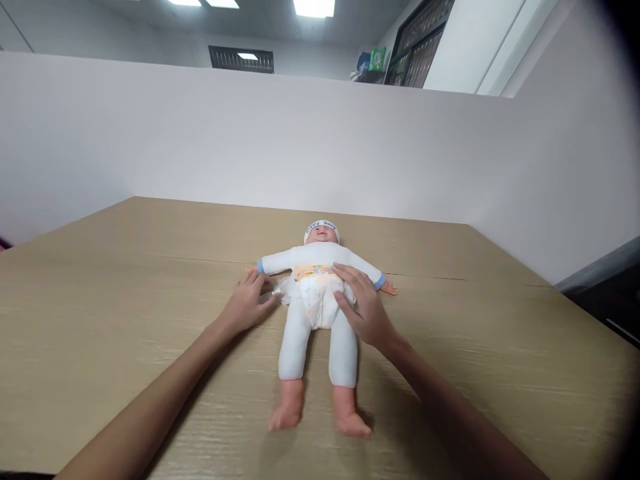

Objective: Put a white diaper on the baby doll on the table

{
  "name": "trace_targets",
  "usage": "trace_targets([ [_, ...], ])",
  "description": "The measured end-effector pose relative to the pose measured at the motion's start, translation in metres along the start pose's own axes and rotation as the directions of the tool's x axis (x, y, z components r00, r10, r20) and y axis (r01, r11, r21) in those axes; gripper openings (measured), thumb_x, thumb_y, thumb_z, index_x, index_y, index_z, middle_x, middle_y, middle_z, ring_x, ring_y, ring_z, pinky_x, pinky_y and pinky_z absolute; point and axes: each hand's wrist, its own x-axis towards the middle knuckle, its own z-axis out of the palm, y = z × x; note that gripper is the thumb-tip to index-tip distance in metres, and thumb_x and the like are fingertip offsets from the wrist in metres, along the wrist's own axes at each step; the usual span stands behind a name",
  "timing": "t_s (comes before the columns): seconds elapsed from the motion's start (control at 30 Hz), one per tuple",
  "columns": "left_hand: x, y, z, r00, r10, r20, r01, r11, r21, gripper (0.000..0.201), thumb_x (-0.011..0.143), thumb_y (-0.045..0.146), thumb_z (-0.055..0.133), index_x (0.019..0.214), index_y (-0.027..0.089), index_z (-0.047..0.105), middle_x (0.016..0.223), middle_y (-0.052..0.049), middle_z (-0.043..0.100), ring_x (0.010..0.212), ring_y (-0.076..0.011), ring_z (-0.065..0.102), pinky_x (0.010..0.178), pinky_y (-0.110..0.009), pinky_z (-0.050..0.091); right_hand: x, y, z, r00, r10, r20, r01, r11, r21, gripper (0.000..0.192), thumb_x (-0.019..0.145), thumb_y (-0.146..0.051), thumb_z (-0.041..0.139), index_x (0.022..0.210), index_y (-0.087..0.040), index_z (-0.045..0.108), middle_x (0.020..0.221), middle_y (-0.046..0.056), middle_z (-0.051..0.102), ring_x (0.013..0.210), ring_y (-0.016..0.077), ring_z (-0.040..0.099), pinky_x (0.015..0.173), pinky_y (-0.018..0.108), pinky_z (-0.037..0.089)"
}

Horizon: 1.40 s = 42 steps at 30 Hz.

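Note:
A baby doll [294, 340] lies on its back on the table, feet toward me, arms spread. It wears a white suit with blue cuffs and a white headband with lettering. A white diaper [316, 300] with a colourful printed waistband covers its hips. My left hand [249, 303] is beside the doll's hip on the left, thumb and fingers closed on the diaper's outspread side tab. On the right, my right hand [367, 307] lies over the diaper's front, fingers extended and thumb apart, touching the waistband. The diaper's right side is partly hidden beneath it.
The wooden table [150, 293] spreads around the doll, with a seam running across it. A pale partition wall [240, 133] rises behind. A dark object [607, 293] stands at the right edge. Beyond the partition, a green package [377, 59] sits up high.

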Motion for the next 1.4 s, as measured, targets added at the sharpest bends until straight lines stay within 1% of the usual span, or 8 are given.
trace_targets([
  [0.1, -0.003, 0.01, -0.003, 0.992, -0.117, 0.052, 0.109, 0.985, 0.134, 0.054, 0.1, 0.068, 0.047, 0.111, 0.016, 0.059, 0.123, -0.015, 0.07, 0.122, -0.0349, 0.063, 0.11, -0.056, 0.045, 0.027, -0.028, 0.008, 0.998, 0.062, -0.017, -0.062, 0.997, -0.043, 0.028, 0.11, -0.041, 0.053, 0.119, -0.022, 0.071, 0.127, 0.004, 0.072, 0.123, 0.0157, 0.062, 0.113, 0.035, 0.042],
  [0.23, -0.006, 0.017, -0.001, 0.987, -0.155, 0.042, 0.146, 0.977, 0.153, 0.053, 0.101, 0.064, 0.042, 0.105, 0.015, 0.062, 0.116, -0.018, 0.074, 0.121, -0.0377, 0.065, 0.111, -0.055, 0.043, 0.062, -0.049, 0.03, 0.978, 0.197, 0.075, -0.182, 0.969, -0.167, 0.03, 0.103, -0.046, 0.063, 0.097, -0.017, 0.064, 0.099, 0.002, 0.069, 0.098, 0.0145, 0.058, 0.091, 0.03, 0.032],
  [0.4, 0.003, 0.007, 0.001, 0.946, -0.312, 0.088, 0.322, 0.877, -0.356, 0.058, 0.096, 0.07, 0.046, 0.105, 0.018, 0.07, 0.099, -0.008, 0.074, 0.096, -0.0248, 0.065, 0.093, -0.035, 0.045, 0.079, -0.047, 0.049, 0.929, 0.347, 0.128, -0.305, 0.915, -0.265, 0.032, 0.095, -0.045, 0.072, 0.092, -0.015, 0.061, 0.092, 0.0, 0.066, 0.091, 0.0121, 0.054, 0.085, 0.028, 0.02],
  [0.5, 0.017, 0.014, -0.003, 0.959, -0.284, 0.017, 0.222, 0.707, -0.671, 0.054, 0.088, 0.07, 0.059, 0.087, 0.016, 0.061, 0.086, -0.003, 0.063, 0.084, -0.0153, 0.054, 0.082, -0.027, 0.039, 0.078, -0.044, 0.048, 0.922, 0.356, 0.15, -0.314, 0.917, -0.247, 0.031, 0.095, -0.044, 0.073, 0.093, -0.015, 0.061, 0.092, 0.0, 0.067, 0.089, 0.0106, 0.052, 0.085, 0.028, 0.019],
  [0.63, 0.04, 0.049, -0.006, 0.983, -0.182, 0.003, 0.126, 0.669, -0.733, 0.052, 0.087, 0.064, 0.062, 0.073, 0.016, 0.048, 0.072, 0.001, 0.044, 0.074, -0.01, 0.04, 0.075, -0.026, 0.032, 0.08, -0.044, 0.044, 0.916, 0.348, 0.2, -0.302, 0.926, -0.228, 0.036, 0.098, -0.049, 0.069, 0.091, -0.015, 0.062, 0.091, 0.0, 0.068, 0.083, 0.009, 0.048, 0.083, 0.028, 0.017],
  [0.87, 0.059, 0.082, 0.015, 0.999, 0.037, 0.026, 0.002, 0.541, -0.841, 0.054, 0.104, 0.061, 0.045, 0.076, 0.014, 0.051, 0.083, -0.002, 0.054, 0.082, -0.0111, 0.047, 0.082, -0.026, 0.039, 0.087, -0.045, 0.037, 0.904, 0.33, 0.272, -0.261, 0.929, -0.261, 0.033, 0.102, -0.046, 0.061, 0.089, -0.015, 0.063, 0.095, 0.002, 0.07, 0.08, 0.0088, 0.042, 0.081, 0.03, 0.013],
  [1.07, 0.056, 0.06, 0.031, 0.994, -0.103, -0.038, 0.008, 0.41, -0.912, 0.053, 0.092, 0.067, 0.071, 0.098, 0.018, 0.052, 0.083, 0.002, 0.051, 0.075, -0.0082, 0.045, 0.072, -0.023, 0.038, 0.089, -0.035, 0.037, 0.894, 0.353, 0.277, -0.293, 0.927, -0.236, 0.041, 0.11, -0.038, 0.043, 0.08, -0.012, 0.055, 0.086, 0.003, 0.065, 0.069, 0.008, 0.026, 0.077, 0.031, 0.011],
  [1.4, 0.046, 0.065, 0.027, 0.94, -0.301, -0.164, 0.012, 0.506, -0.863, 0.05, 0.082, 0.051, 0.084, 0.107, 0.018, 0.054, 0.091, 0.003, 0.052, 0.073, -0.0056, 0.044, 0.07, -0.022, 0.039, 0.082, -0.025, 0.037, 0.954, 0.294, 0.05, -0.295, 0.955, 0.015, 0.008, 0.091, -0.008, 0.047, 0.089, -0.015, 0.047, 0.085, 0.0, 0.055, 0.076, 0.009, 0.041, 0.072, 0.024, 0.024],
])
